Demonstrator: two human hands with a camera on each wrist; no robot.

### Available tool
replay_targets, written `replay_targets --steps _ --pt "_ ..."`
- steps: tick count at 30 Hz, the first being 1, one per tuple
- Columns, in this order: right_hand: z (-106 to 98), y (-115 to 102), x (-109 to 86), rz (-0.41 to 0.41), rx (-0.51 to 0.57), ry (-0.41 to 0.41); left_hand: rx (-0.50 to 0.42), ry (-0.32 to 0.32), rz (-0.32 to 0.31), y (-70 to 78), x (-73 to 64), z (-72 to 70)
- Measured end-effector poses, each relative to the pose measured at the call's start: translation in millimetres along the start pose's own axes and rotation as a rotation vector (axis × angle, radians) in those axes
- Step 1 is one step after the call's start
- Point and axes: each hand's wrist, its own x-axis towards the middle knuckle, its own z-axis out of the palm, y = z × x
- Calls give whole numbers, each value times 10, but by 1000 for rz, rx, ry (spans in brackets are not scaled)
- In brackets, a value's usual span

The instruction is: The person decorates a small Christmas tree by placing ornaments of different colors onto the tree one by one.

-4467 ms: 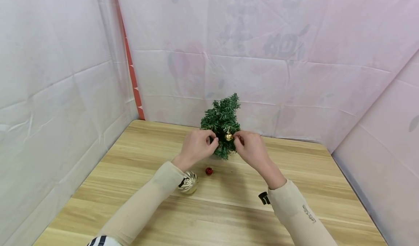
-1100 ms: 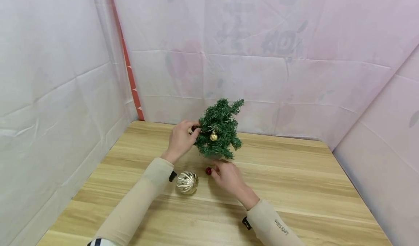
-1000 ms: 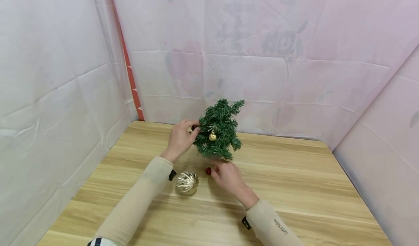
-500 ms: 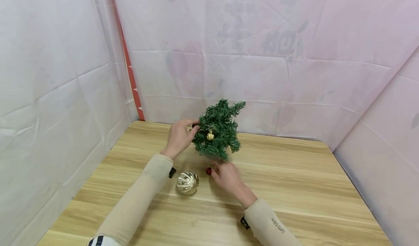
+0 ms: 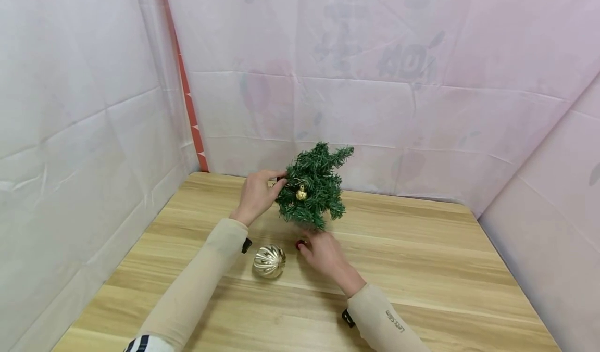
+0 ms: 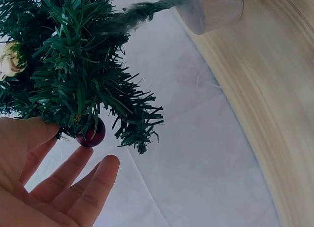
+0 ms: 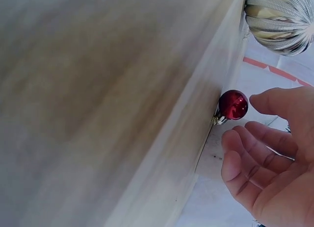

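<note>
A small green Christmas tree [image 5: 316, 185] stands at the back of the table, its top bent to the right. My left hand [image 5: 257, 193] is at its left side, thumb and index finger pinching a branch. Just by those fingers hangs a dark red bauble [image 6: 91, 134]. A small gold bauble [image 5: 301, 193] hangs on the tree's front. Below the tree, my right hand [image 5: 325, 251] has its loosely curved fingers around a red bauble [image 7: 233, 104] lying on the table. A narrow gap shows between thumb and bauble in the right wrist view.
A large ribbed gold bauble [image 5: 269, 262] lies on the wooden table [image 5: 422, 258], left of the red one. The tree's pale round base [image 6: 216, 11] shows in the left wrist view. White cloth walls [image 5: 375, 107] stand behind and at both sides.
Since the oldest frame, my right hand has come down from the tree to the red bauble, and my left hand has moved to the tree's left side. Recently the small gold bauble shifted slightly left.
</note>
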Motion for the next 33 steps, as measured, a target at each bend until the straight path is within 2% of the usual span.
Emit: replay_targets --steps 4,9,25,33 --pt "24 24 12 -30 -4 11 8 3 -1 1 -1 25" --pt "49 48 23 -65 -23 -16 16 4 -6 10 5 44" --pt "5 54 44 -28 -36 -142 23 19 14 -31 47 45" --pt "-23 47 45 -26 -20 -149 18 29 17 -28 45 52"
